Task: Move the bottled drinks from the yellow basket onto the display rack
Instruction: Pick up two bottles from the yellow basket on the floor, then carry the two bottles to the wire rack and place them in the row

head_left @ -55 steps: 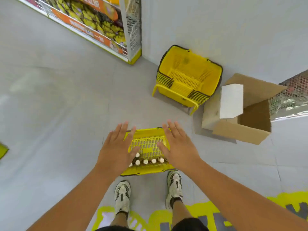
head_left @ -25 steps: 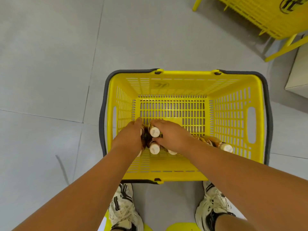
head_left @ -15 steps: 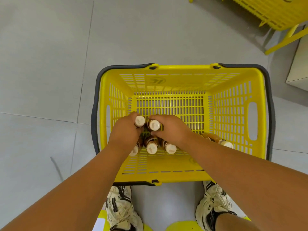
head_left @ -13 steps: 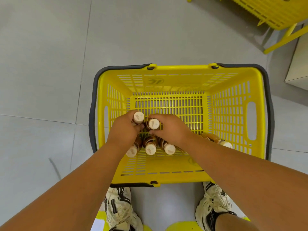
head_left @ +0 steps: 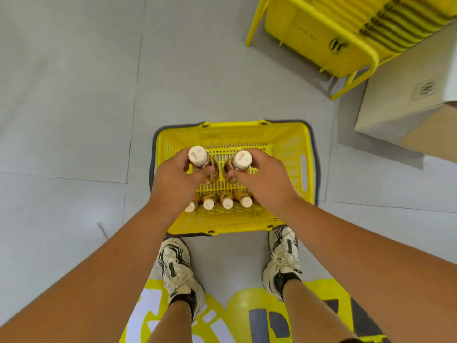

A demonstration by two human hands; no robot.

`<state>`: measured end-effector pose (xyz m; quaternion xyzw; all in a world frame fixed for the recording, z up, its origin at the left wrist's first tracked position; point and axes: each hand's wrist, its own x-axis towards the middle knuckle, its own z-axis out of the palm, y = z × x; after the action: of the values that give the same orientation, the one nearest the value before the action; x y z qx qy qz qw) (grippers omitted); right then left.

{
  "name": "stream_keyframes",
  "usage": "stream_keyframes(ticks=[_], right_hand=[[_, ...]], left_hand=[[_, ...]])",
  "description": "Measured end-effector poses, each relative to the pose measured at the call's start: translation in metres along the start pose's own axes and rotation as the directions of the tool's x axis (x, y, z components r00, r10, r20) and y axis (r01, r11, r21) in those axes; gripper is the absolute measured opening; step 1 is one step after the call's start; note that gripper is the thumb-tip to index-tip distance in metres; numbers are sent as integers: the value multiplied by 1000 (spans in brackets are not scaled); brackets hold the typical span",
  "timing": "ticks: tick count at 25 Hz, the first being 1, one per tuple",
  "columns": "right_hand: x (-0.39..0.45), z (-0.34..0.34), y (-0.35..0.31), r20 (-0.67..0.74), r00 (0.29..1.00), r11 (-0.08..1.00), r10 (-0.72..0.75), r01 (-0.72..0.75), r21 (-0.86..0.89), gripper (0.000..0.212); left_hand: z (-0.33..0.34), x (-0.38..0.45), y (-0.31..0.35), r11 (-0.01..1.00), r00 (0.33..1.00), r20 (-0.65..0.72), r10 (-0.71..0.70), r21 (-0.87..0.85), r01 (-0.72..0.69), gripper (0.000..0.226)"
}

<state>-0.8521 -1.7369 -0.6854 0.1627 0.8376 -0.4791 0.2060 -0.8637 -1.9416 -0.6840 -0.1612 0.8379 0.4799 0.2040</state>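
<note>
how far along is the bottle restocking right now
Early. No display rack is in view, so nothing can be counted as placed. In hand: the left hand grips one bottled drink and the right hand grips another, both lifted above the yellow basket. Left: at least four white-capped bottles stand in the basket.

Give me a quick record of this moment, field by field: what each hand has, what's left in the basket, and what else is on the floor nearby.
left hand: grips a bottle by the neck, above the basket
right hand: grips a second bottle the same way
basket: on the floor ahead of the shoes, four caps visible in a row near the front wall
nearby: basket stack and a carton at upper right
display rack: not in view
</note>
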Motion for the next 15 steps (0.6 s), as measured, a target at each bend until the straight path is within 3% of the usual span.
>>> stream_keyframes(ticks=[6,15], right_hand=[[-92,-113,-143,-135,990,984,-39,61,165,29],[-224,-248,-339,-345,912,948,-221,285,145,34]], left_hand=[[-97,-72,165,986,985,-75,155,-54,-159,42],[-223,-194,362,959,938,-199,283,32,-283,28]])
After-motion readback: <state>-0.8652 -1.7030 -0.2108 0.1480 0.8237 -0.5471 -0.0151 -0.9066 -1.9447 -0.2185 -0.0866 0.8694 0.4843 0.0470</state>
